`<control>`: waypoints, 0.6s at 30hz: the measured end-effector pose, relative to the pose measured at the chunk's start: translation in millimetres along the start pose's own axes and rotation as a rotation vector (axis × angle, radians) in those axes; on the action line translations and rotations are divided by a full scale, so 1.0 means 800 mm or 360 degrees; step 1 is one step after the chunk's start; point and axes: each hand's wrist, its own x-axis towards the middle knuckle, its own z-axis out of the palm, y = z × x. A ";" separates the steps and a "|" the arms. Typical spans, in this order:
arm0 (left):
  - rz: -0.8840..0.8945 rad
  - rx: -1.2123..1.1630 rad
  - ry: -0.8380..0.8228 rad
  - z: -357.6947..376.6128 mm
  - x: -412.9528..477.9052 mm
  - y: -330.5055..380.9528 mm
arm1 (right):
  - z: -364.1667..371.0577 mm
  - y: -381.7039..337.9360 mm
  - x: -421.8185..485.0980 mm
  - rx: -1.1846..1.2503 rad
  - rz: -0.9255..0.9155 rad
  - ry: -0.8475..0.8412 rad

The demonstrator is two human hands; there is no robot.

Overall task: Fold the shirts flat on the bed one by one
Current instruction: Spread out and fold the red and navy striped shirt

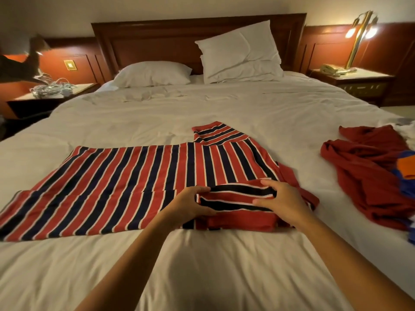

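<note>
Just 2 bare forearms w/ bare hands: left hand (190,204) arm at approx 7 o'clock, right hand (286,203) arm at 5 o'clock.

Dim, warm lamp (359,39) glow (edges bowed)

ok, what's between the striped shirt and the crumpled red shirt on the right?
Only a bare strip of white sheet lies between the striped shirt and the crumpled red shirt, per the head view.
</note>
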 end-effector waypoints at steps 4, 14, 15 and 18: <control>0.0091 0.0307 0.0343 -0.004 0.018 0.001 | -0.002 -0.007 0.007 -0.0605 -0.0085 0.0334; 0.0283 0.0493 0.0597 0.012 0.072 -0.014 | 0.048 -0.016 0.071 -0.0893 -0.0276 0.0258; 0.0318 0.0433 0.0610 0.011 0.074 -0.014 | 0.048 -0.019 0.078 -0.0859 -0.0287 0.0274; 0.0352 0.0361 0.0583 0.009 0.079 -0.012 | 0.046 -0.021 0.088 -0.0805 -0.0299 0.0274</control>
